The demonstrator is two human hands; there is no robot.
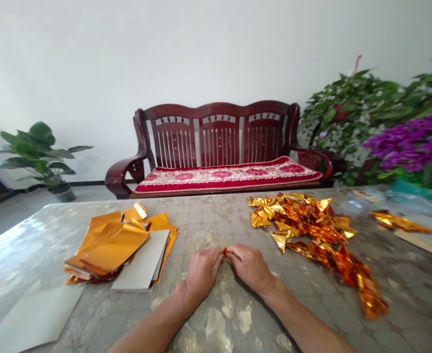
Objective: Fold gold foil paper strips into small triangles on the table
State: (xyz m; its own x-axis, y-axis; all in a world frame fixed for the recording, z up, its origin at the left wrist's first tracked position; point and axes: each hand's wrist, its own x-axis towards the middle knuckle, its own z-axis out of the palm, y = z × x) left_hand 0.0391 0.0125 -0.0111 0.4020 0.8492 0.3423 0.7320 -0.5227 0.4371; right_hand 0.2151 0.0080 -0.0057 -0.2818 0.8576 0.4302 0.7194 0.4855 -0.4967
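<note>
Foil (224, 252) between left hand (202, 272), right hand (250, 267)

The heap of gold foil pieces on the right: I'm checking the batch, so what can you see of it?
The heap of gold foil pieces is a loose, shiny pile of thin, gold-orange foil, folded into triangles and narrow strips. The pieces overlap at odd angles, with creases catching the light. It lies flat on the mottled table top, spreading from the far side and trailing towards the near right. The right hand is close to its left edge but appears not to touch it. Nothing else visibly rests on it.
</note>
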